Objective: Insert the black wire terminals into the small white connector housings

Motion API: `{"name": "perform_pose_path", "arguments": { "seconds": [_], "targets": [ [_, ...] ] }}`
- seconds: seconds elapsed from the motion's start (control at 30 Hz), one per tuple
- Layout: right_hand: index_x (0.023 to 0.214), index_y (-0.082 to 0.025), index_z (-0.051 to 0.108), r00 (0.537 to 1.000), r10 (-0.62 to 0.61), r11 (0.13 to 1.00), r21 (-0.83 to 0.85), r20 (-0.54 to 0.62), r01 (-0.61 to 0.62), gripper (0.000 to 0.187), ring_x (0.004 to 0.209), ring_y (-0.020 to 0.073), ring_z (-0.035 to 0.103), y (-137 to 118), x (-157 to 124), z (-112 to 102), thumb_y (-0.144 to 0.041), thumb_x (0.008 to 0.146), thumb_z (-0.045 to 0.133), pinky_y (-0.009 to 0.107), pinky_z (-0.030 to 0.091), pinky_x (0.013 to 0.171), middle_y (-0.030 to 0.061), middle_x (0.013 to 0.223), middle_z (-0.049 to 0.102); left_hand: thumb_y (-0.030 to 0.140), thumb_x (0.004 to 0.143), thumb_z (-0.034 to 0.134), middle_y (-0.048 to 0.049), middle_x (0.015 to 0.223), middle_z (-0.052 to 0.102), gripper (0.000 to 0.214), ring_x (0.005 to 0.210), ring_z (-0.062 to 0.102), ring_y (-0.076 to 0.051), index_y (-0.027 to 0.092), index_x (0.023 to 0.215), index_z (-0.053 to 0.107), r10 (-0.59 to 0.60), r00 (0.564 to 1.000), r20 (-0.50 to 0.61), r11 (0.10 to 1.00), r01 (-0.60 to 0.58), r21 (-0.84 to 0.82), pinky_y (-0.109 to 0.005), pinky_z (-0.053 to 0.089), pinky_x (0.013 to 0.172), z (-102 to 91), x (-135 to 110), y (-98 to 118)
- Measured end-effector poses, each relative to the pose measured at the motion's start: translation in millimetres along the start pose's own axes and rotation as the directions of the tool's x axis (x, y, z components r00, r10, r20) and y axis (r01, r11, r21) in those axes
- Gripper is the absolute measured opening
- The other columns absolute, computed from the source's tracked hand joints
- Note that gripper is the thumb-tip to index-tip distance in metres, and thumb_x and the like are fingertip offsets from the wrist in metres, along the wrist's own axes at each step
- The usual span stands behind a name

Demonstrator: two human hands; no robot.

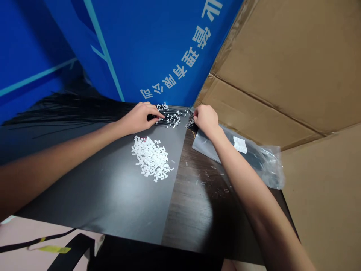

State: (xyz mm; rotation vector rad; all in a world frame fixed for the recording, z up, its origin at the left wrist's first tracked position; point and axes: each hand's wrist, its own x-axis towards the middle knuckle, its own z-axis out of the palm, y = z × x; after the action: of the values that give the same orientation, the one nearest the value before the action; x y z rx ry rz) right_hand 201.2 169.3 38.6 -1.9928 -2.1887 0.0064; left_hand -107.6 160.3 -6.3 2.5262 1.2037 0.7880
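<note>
My left hand (141, 117) reaches to the far edge of a black mat (113, 188), its fingers curled on thin black wires (166, 118) tipped with white connectors. A long fan of black wires (70, 107) stretches away to the left behind it. My right hand (205, 119) is closed at the end of another small bundle of black wires (191, 123), beside the mouth of a clear plastic bag (254, 158). A heap of small white plastic connectors (151, 157) lies on the mat between my forearms.
A blue printed panel (146, 49) stands behind the work area. Brown cardboard sheets (287, 67) wall off the right side. Dark wood tabletop (197, 199) shows right of the mat, with a few stray clear pieces. Black straps (64, 252) hang at the near left edge.
</note>
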Motion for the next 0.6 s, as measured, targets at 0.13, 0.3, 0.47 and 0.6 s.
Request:
{"name": "perform_pose_path", "arguments": {
  "seconds": [0.13, 0.3, 0.47, 0.6],
  "targets": [
    [0.129, -0.017, 0.082, 0.999, -0.018, 1.0, -0.024, -0.028, 0.017, 0.022, 0.124, 0.0278, 0.081, 0, 2, -1, -0.035, 0.116, 0.083, 0.052, 0.068, 0.114, 0.0109, 0.135, 0.083, 0.037, 0.111, 0.064, -0.0127, 0.126, 0.092, 0.041, 0.121, 0.077, -0.031, 0.024, 0.14, 0.091, -0.023, 0.999, -0.046, 1.0, 0.023, 0.0, -0.046, 0.056, 0.112, -1.1, -1, 5],
    [0.122, -0.013, 0.088, 0.994, -0.064, 0.998, 0.013, -0.085, 0.065, 0.027, 0.122, 0.0353, 0.08, -3, -2, -9, -0.003, 0.107, 0.068, 0.054, 0.063, 0.112, 0.02, 0.128, 0.087, 0.038, 0.104, 0.067, -0.0143, 0.129, 0.089, 0.038, 0.118, 0.079, -0.033, 0.022, 0.126, 0.093, -0.05, 0.999, -0.017, 0.998, 0.051, 0.033, -0.045, 0.057, 0.11, -22.7, 1, 4],
    [0.135, -0.015, 0.086, 0.968, -0.068, 0.993, 0.073, -0.24, 0.088, 0.038, 0.127, 0.0376, 0.078, -8, 0, -30, -0.009, 0.113, 0.055, 0.053, 0.058, 0.114, 0.0208, 0.136, 0.085, 0.046, 0.103, 0.068, -0.0128, 0.12, 0.089, 0.039, 0.108, 0.079, -0.03, 0.021, 0.119, 0.094, -0.041, 0.994, 0.105, 0.998, 0.036, 0.053, -0.04, 0.058, 0.101, -46.9, -2, 18],
    [0.136, -0.016, 0.08, 0.9, -0.03, 0.984, 0.143, -0.435, 0.102, 0.037, 0.124, 0.0321, 0.076, -7, 9, -47, -0.007, 0.112, 0.053, 0.048, 0.055, 0.116, 0.018, 0.136, 0.083, 0.045, 0.107, 0.066, -0.0119, 0.117, 0.09, 0.038, 0.106, 0.082, -0.028, 0.021, 0.116, 0.094, 0.096, 0.963, 0.252, 0.995, -0.097, -0.01, -0.04, 0.06, 0.1, -42.8, -10, 49]
  ]
}}
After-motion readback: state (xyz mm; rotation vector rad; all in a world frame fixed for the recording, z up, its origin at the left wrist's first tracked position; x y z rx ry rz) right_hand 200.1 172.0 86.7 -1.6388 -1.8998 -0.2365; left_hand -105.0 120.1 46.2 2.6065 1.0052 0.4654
